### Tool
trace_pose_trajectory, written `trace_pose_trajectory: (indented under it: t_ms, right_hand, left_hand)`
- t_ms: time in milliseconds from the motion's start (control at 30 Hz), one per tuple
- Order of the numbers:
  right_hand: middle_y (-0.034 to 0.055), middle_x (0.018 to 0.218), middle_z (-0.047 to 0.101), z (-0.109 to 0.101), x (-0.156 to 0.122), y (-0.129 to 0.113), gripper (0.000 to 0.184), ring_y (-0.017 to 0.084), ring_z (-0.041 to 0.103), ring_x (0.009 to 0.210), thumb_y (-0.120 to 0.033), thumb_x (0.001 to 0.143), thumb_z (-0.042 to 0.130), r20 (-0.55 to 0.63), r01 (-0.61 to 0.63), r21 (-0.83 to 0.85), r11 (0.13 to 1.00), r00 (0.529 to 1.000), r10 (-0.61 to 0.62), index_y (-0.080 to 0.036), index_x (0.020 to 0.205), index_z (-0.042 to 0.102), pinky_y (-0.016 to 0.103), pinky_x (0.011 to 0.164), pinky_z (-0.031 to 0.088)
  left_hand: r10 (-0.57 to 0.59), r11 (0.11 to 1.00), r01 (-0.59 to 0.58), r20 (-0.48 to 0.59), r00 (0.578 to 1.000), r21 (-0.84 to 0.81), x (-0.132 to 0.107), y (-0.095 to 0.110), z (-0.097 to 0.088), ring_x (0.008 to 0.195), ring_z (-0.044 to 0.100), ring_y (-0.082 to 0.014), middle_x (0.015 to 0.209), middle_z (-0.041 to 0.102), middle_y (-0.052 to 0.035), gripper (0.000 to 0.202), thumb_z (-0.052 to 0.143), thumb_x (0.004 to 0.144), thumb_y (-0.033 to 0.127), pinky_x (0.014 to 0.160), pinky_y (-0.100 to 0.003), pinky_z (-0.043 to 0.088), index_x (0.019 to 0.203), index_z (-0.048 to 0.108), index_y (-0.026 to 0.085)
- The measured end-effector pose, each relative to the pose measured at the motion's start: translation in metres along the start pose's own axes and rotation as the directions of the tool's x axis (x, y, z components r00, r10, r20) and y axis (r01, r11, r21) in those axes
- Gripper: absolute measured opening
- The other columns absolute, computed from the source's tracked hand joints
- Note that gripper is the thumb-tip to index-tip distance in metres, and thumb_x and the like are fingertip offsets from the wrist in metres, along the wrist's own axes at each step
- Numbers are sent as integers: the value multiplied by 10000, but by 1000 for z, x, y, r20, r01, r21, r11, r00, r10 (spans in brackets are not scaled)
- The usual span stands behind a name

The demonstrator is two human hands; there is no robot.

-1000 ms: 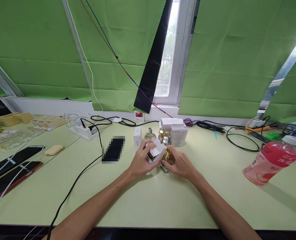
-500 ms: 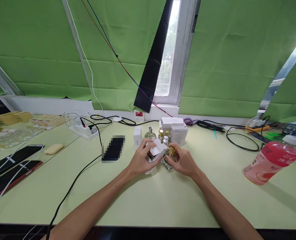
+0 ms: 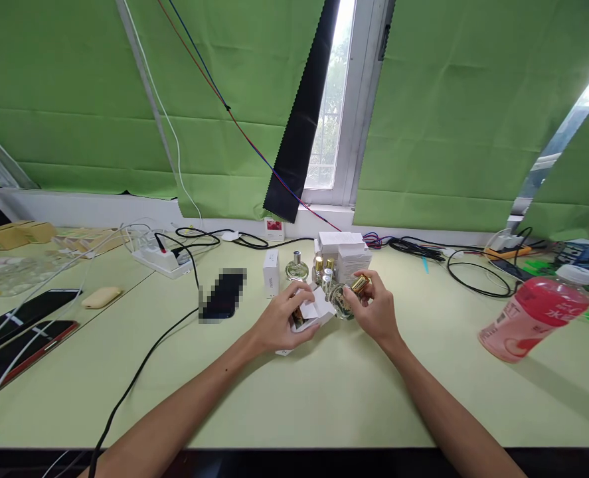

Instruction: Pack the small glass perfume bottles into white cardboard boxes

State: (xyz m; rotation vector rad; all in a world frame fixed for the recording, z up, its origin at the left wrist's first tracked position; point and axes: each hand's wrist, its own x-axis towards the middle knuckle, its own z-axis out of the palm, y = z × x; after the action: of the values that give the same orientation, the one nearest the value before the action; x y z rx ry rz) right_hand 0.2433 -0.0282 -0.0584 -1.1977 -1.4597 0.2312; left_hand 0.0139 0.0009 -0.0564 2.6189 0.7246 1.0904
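A gold-capped glass bottle [image 3: 342,303] leans in the grip of the right hand [image 3: 378,309], just beside a white carton [image 3: 319,307], flaps open, held in the grip of the left hand [image 3: 279,324]; the dark and gold contents at its opening are too small to identify. Behind, a round bottle [image 3: 297,269] holding pale liquid stands near an upright white box [image 3: 271,275] on the counter [image 3: 324,405].

both forearms [image 3: 189,401] angle inward, left fingers [image 3: 297,291] and right fingers [image 3: 374,281] curled.
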Motion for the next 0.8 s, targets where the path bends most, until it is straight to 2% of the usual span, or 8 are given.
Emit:
trace_pose_trajectory:
  t_ms: [167, 267, 467, 800]
  right_hand:
    - [-66, 570, 521, 0, 2, 3, 303, 125, 453, 492, -411, 842, 671, -110, -122, 66, 990, 986, 129, -217, 1040, 549, 236, 487, 365]
    - [-60, 567, 540, 1, 2, 5, 315, 133, 484, 497, -432, 833, 687, -114, -189, 134, 973, 972, 204, -223, 1025, 549, 233, 479, 376]
    - [-49, 581, 574, 4, 1, 3, 350, 138, 517, 494, -445, 813, 708, -75, -241, 258, 936, 960, 269, -220, 1026, 545, 227, 461, 387]
    - [-67, 560, 542, 6, -1, -2, 351, 122, 478, 472, -433, 803, 721, -20, -260, 326, 909, 959, 282, -221, 1014, 536, 215, 441, 356]
  left_hand:
    - [1, 1000, -2, 107, 994, 15, 2, 3, -4, 846, 608, -182, 1210, 574, -101, 337, 694, 811, 340, 724, -320, 495, 1094, 551, 226]
    - [-15, 1000, 15, 157, 987, 5, 2, 4, -5, 738, 563, -146, 1187, 575, -95, 323, 675, 832, 367, 666, -304, 464, 1093, 549, 222]
    - [35, 999, -31, 174, 984, -27, 3, 5, -7, 852, 592, -185, 1150, 571, -95, 307, 675, 821, 337, 737, -318, 472, 1071, 545, 215]
    - [57, 997, -45, 217, 975, -61, 2, 10, -4, 784, 564, -169, 1123, 574, -93, 332, 696, 794, 355, 694, -311, 462, 1060, 554, 217]
